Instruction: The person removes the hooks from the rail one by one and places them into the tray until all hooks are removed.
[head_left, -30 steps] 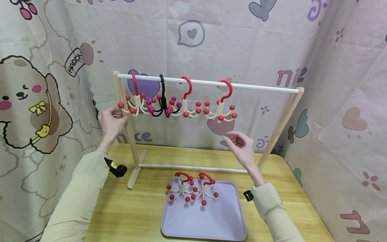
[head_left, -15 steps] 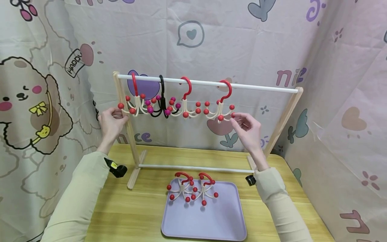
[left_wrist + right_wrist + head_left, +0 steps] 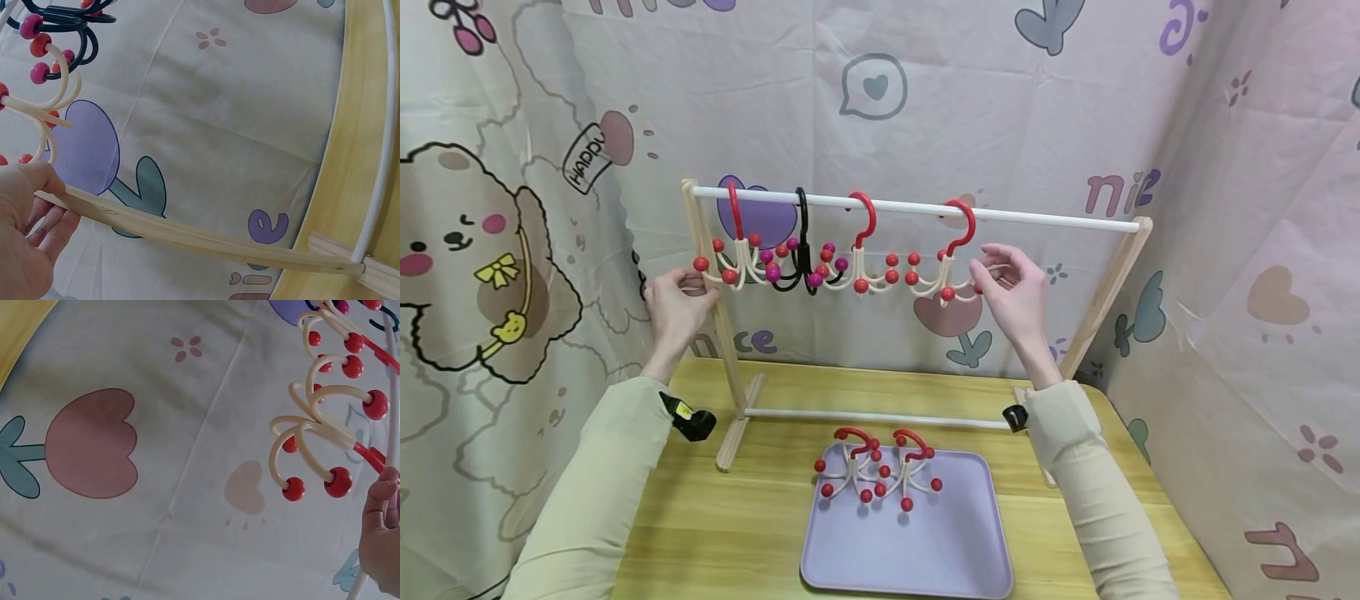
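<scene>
My left hand [image 3: 677, 312] grips the left wooden post [image 3: 200, 235] of a small clothes rack, thumb on one side and fingers on the other. My right hand [image 3: 1018, 300] is raised at the right side of the rightmost hanging multi-arm hanger [image 3: 948, 268], fingers loosely bent, thumb tip close to one of its red balls. That hanger has a red hook over the white rail [image 3: 1052, 218] and cream arms. In the right wrist view the fingertips overlap the rail just below the hook. A black hanger [image 3: 805, 257] with magenta balls and two more red-hooked ones hang further left.
A lilac tray [image 3: 925, 558] lies on the wooden table [image 3: 700, 533] in front of the rack. Two red-hooked hangers, one left [image 3: 852, 468] and one right [image 3: 907, 471], rest on it. The rack's right post [image 3: 1097, 308] stands beyond my right hand. Printed curtains surround the table.
My right hand has risen from below the rightmost hanger to beside its right arms, moving slightly right as well. My left hand keeps its grip on the post.
</scene>
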### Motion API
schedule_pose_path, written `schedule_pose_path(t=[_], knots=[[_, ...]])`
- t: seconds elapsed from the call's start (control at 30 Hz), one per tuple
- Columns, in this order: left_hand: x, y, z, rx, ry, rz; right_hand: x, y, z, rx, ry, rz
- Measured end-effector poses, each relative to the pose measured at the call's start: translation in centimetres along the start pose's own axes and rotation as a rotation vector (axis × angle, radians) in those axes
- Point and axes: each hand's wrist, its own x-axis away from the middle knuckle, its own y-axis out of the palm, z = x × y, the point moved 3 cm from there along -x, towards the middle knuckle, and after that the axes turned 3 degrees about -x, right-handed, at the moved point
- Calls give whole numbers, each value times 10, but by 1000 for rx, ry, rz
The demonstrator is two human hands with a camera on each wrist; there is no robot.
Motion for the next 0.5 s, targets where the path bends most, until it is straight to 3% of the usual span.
schedule_pose_path(t=[0.5], knots=[[0, 0, 0, -2, -2, 7, -22, 12, -1, 25, 101, 10]])
